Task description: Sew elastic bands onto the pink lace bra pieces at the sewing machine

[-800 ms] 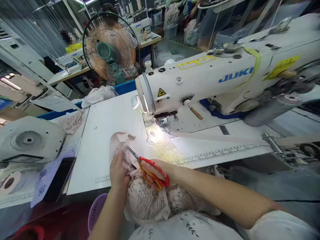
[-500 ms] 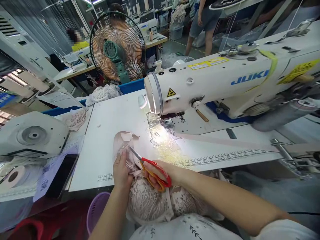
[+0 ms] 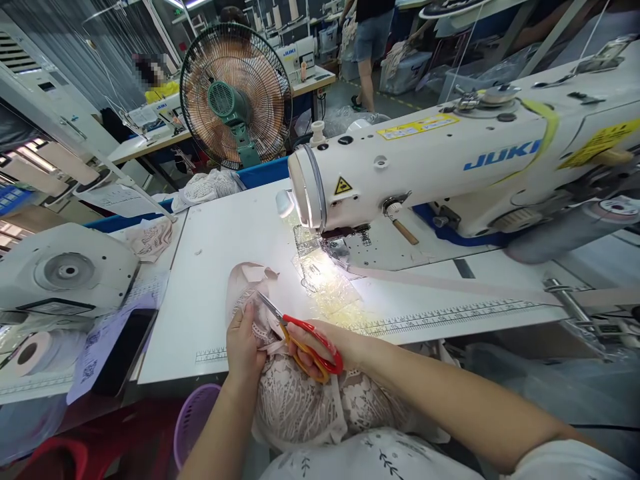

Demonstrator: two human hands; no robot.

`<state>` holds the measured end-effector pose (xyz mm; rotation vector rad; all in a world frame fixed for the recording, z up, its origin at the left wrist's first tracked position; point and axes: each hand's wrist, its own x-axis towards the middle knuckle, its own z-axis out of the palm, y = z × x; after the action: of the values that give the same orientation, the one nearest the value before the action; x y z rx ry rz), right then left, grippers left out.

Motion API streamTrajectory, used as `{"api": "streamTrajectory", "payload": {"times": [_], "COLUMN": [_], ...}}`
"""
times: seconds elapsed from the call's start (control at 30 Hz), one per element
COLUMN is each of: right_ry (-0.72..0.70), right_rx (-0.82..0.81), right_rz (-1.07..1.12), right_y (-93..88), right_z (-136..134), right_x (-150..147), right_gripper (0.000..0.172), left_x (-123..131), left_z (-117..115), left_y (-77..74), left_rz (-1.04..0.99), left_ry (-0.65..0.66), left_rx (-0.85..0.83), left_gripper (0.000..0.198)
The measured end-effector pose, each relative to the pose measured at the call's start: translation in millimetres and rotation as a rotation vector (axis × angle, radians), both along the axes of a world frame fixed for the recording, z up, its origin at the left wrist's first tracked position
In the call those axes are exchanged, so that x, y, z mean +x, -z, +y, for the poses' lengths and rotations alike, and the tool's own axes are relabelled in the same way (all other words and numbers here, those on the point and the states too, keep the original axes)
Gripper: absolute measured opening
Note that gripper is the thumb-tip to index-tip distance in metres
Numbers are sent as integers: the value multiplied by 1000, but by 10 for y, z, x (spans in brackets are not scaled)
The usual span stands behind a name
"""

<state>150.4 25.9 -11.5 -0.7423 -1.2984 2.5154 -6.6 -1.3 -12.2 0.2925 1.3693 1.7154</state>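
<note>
My right hand is closed round red-handled scissors, whose blades point up and left onto a pale pink lace garment. The garment hangs from the table's near edge into my lap, and its upper end lies on the white table. Gripping the lace just left of the blades is my left hand, its fingers pinched on the fabric. A white JUKI sewing machine stands behind, its lamp lighting the needle plate.
A standing fan is at the table's back. A white machine housing, a tape roll and a dark phone lie at left. A purple basket sits below the table edge. A person walks in the far aisle.
The view has shifted slightly, so everything sits a little further right. My hands, the scissors and the lace keep the same pose. The person in the aisle has walked further left.
</note>
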Motion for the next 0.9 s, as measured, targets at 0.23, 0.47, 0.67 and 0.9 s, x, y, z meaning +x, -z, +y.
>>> {"api": "streamTrajectory", "payload": {"times": [0.23, 0.47, 0.67, 0.9], "right_ry": [-28, -28, -24, 61], "right_rx": [32, 42, 14, 1], "right_rz": [-52, -47, -77, -79], "right_y": [-70, -42, -56, 16], "right_z": [24, 11, 24, 15], "right_x": [2, -3, -14, -84], "right_gripper": [53, 55, 53, 62], "left_x": [6, -8, -3, 24], "left_z": [-5, -10, -22, -23], "left_y": [-19, -8, 4, 0], "left_rz": [15, 12, 12, 37], "left_ry": [5, 15, 35, 25], "left_rx": [-16, -13, -1, 23], "left_gripper": [32, 36, 40, 38]}}
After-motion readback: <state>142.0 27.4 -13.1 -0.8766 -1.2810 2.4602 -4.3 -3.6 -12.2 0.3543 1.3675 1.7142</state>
